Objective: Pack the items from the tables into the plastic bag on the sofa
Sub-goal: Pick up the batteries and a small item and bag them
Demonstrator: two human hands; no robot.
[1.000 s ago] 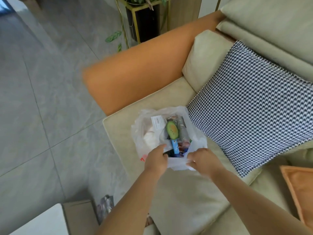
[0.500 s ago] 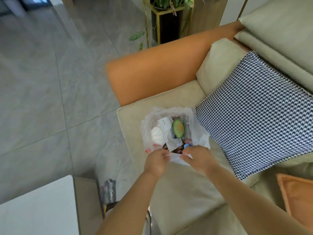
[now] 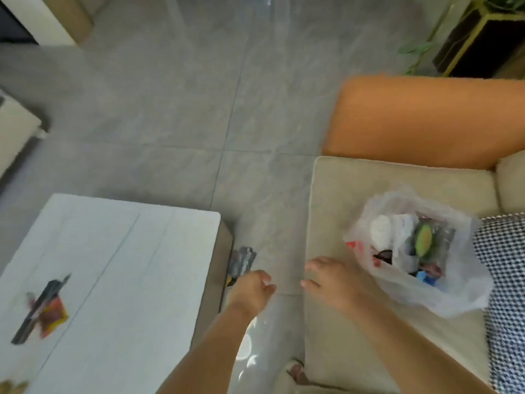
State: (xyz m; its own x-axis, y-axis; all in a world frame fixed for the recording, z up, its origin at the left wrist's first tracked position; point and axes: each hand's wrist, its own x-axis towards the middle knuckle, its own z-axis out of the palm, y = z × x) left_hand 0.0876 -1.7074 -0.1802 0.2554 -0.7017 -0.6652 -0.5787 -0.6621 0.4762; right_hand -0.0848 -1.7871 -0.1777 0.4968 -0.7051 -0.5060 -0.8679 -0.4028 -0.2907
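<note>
Translucent white plastic bag [image 3: 443, 291] sits full on the beige sofa cushion [image 3: 338, 194], beside a houndstooth pillow [image 3: 502, 251]. Left hand [image 3: 251, 288], loosely curled, and right hand [image 3: 332, 282], fingers spread, hold nothing. A red-and-dark wrapped packet [image 3: 42, 311] lies on the white worktop [image 3: 127, 265].

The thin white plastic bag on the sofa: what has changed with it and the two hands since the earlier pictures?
Both hands let go of the thin white plastic bag and pulled back toward the white table; the left hand and the right hand are now empty, over the floor and the seat edge. The view swung left, showing a colourful packet on the table. The bag stayed open and filled on the beige sofa seat.
</note>
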